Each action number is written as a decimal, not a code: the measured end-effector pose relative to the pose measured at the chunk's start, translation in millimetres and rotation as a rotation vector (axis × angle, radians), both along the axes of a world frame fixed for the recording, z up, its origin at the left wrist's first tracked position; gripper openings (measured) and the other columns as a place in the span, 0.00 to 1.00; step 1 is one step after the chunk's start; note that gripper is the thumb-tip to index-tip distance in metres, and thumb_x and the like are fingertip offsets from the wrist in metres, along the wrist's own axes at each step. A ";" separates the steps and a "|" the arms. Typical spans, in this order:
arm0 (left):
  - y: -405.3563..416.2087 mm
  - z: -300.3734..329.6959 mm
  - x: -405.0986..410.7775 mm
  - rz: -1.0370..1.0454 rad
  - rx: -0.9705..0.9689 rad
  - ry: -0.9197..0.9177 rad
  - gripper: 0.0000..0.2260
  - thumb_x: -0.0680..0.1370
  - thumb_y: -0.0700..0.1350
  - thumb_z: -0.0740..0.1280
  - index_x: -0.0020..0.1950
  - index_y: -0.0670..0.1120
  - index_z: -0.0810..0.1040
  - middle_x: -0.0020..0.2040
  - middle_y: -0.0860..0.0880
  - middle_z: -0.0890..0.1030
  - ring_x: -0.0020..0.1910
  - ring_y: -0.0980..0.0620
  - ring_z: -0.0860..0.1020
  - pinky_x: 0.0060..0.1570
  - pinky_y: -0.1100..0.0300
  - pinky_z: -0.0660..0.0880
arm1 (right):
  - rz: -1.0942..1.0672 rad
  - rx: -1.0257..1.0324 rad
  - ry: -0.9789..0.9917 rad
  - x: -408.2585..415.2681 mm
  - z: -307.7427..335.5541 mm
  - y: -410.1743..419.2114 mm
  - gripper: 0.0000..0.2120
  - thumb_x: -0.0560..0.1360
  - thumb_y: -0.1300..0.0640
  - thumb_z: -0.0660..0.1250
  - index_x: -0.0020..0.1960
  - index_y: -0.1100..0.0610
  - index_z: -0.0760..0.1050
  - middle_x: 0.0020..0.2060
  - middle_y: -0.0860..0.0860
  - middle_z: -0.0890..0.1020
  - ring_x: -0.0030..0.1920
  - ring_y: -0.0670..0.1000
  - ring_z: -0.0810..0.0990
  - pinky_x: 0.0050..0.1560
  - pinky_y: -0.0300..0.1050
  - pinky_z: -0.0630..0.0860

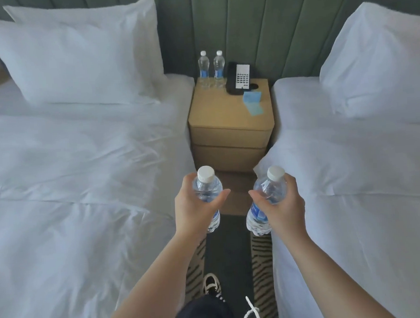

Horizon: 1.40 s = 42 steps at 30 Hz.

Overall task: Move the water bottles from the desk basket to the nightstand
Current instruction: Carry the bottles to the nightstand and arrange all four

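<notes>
Between two white beds [81, 154] stands a tan nightstand [226, 113] bearing two upright water bottles [211, 67] at its back left corner, beside a phone [239, 79]. Well before it, the left hand [194, 206] has its fingers curled round a capped bottle [207, 191], and the right hand [280, 203] likewise grips another bottle [267, 189].

Two white-sheeted beds [81, 166], pillows [80, 58], a black phone [239, 79] beside blue cards [253, 104], striped carpet [261, 254]
</notes>
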<state>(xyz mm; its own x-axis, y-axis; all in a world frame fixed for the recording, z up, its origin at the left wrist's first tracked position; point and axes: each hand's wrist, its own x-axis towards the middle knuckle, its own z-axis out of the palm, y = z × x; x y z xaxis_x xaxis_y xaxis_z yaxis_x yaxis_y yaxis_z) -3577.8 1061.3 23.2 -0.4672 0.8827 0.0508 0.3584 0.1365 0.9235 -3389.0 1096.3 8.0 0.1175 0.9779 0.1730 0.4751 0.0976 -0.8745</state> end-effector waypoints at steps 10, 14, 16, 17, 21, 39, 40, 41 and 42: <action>180.3 -2.1 -46.1 0.001 -0.034 -0.003 0.28 0.59 0.66 0.74 0.53 0.64 0.67 0.44 0.66 0.77 0.46 0.72 0.76 0.40 0.70 0.70 | -0.044 -0.026 0.043 -41.8 2.5 182.5 0.30 0.64 0.41 0.76 0.60 0.45 0.67 0.49 0.41 0.78 0.49 0.30 0.75 0.42 0.22 0.70; 251.3 -15.9 -54.2 0.014 -0.065 -0.020 0.28 0.59 0.64 0.76 0.55 0.62 0.68 0.45 0.66 0.77 0.46 0.74 0.75 0.39 0.71 0.70 | -0.033 -0.040 0.080 -52.6 -5.6 261.8 0.30 0.63 0.42 0.77 0.59 0.46 0.69 0.47 0.39 0.79 0.48 0.30 0.76 0.43 0.22 0.70; 293.0 -20.3 -57.6 0.030 -0.070 -0.020 0.28 0.60 0.62 0.77 0.55 0.62 0.69 0.45 0.66 0.77 0.46 0.74 0.75 0.38 0.71 0.70 | -0.015 -0.044 0.093 -56.5 -10.7 305.2 0.30 0.62 0.43 0.78 0.60 0.47 0.69 0.48 0.39 0.79 0.48 0.29 0.76 0.44 0.22 0.70; 315.8 -21.5 -58.8 0.037 -0.073 -0.019 0.28 0.60 0.61 0.77 0.55 0.62 0.69 0.45 0.66 0.77 0.45 0.73 0.76 0.39 0.71 0.70 | 0.000 -0.044 0.098 -57.9 -13.1 328.0 0.30 0.63 0.44 0.78 0.60 0.48 0.69 0.49 0.40 0.79 0.49 0.30 0.76 0.44 0.22 0.70; 409.0 -20.1 -61.0 0.052 -0.081 -0.026 0.29 0.61 0.59 0.78 0.57 0.59 0.70 0.47 0.64 0.78 0.48 0.66 0.78 0.42 0.67 0.74 | 0.065 -0.055 0.122 -62.0 -14.9 418.3 0.30 0.62 0.44 0.78 0.59 0.48 0.69 0.49 0.37 0.78 0.49 0.29 0.75 0.44 0.21 0.68; 681.6 -90.1 -119.7 -0.007 -0.284 0.112 0.32 0.63 0.57 0.79 0.62 0.54 0.71 0.54 0.54 0.80 0.52 0.54 0.78 0.48 0.62 0.74 | 0.221 -0.305 0.120 -116.6 -86.1 704.0 0.29 0.64 0.44 0.78 0.58 0.41 0.65 0.49 0.36 0.77 0.48 0.34 0.76 0.44 0.28 0.69; 695.1 -96.6 -125.4 -0.014 -0.293 0.104 0.31 0.62 0.57 0.79 0.62 0.55 0.71 0.53 0.55 0.80 0.51 0.54 0.77 0.47 0.63 0.72 | 0.209 -0.317 0.118 -123.7 -93.4 716.8 0.29 0.64 0.45 0.78 0.58 0.41 0.64 0.48 0.35 0.76 0.47 0.35 0.76 0.44 0.28 0.68; 708.2 -103.2 -131.1 -0.024 -0.305 0.093 0.31 0.62 0.57 0.79 0.60 0.56 0.71 0.51 0.57 0.80 0.50 0.56 0.77 0.46 0.65 0.71 | 0.193 -0.319 0.112 -130.7 -101.7 728.4 0.30 0.64 0.45 0.78 0.58 0.42 0.65 0.47 0.34 0.75 0.47 0.36 0.75 0.44 0.27 0.67; 721.4 -109.6 -136.8 -0.037 -0.314 0.083 0.30 0.62 0.58 0.79 0.59 0.58 0.71 0.50 0.58 0.80 0.48 0.59 0.77 0.44 0.69 0.70 | 0.176 -0.317 0.107 -138.0 -110.3 740.2 0.30 0.64 0.46 0.78 0.59 0.44 0.65 0.47 0.33 0.74 0.47 0.37 0.74 0.43 0.27 0.66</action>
<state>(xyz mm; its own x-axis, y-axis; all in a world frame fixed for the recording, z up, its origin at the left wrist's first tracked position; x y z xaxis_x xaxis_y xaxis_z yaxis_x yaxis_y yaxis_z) -3714.5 1782.7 -86.4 -0.4402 0.8774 -0.1905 0.4405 0.3960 0.8057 -3527.0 1836.5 -102.3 -0.0564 0.9878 -0.1451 0.3793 -0.1133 -0.9183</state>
